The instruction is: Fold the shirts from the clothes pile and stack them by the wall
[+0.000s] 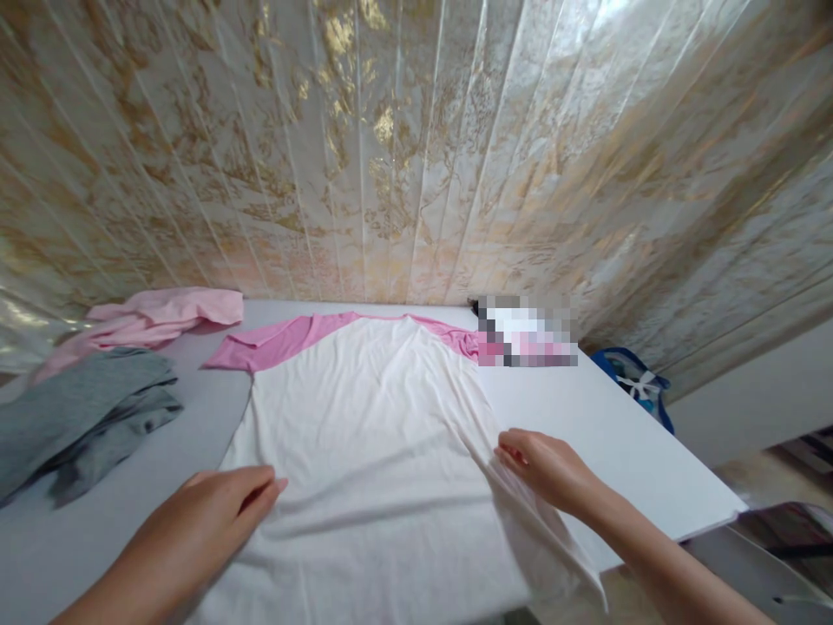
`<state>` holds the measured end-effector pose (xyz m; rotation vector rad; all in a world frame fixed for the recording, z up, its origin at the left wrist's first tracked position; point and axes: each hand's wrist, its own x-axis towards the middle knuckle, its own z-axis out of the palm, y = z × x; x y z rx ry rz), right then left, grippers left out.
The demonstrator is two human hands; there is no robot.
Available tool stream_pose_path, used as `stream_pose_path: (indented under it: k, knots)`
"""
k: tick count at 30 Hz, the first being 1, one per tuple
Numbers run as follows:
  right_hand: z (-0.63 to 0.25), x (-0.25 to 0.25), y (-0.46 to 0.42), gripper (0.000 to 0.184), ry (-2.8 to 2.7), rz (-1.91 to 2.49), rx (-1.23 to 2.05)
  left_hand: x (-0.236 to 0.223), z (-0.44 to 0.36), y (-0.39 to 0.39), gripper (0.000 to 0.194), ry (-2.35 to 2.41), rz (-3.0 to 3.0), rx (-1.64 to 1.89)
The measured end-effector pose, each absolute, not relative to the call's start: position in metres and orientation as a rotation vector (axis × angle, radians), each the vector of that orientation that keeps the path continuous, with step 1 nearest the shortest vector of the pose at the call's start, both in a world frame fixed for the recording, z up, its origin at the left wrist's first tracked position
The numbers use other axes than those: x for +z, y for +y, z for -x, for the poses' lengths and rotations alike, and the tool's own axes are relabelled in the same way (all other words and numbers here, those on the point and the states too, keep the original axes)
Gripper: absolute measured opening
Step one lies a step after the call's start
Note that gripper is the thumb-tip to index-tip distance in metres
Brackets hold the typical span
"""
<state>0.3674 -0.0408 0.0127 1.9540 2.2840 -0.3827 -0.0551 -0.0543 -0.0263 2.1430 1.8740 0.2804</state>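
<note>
A white T-shirt (377, 451) with pink raglan sleeves lies spread on a white table, its neckline at the far side and its lower part toward me. My left hand (225, 508) is over the shirt's left side, thumb and fingers drawn together on the cloth; some of its fingers are hidden. At the shirt's right side my right hand (543, 464) has its fingers curled in a pinch on the fabric. Below that hand the cloth slants down past the table's front edge. The right sleeve is bunched, while the left one lies flatter.
A grey garment (97, 408) and a pink garment (162, 311) lie crumpled on the left of the table (625, 451). A pixelated item (530, 334) sits at the back right. Beyond the right edge is a blue bag (634, 382). A patterned curtain (364, 156) hangs behind.
</note>
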Motion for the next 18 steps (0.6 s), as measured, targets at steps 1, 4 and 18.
stream_pose_path:
  k: [1, 4, 18]
  knots:
    - [-0.364, 0.013, -0.035, 0.023, 2.346, -1.985, -0.341, -0.021, 0.056, -0.046, 0.041, 1.869, -2.164, 0.265]
    - [-0.355, 0.008, -0.007, 0.023, 2.51, -2.013, -0.272, -0.011, 0.058, -0.008, 0.04, 1.875, -2.271, 0.382]
    - [-0.325, -0.062, 0.171, 0.052, 2.357, -2.233, 0.076, -0.053, 0.042, 0.173, 0.063, 2.17, -2.224, 0.144]
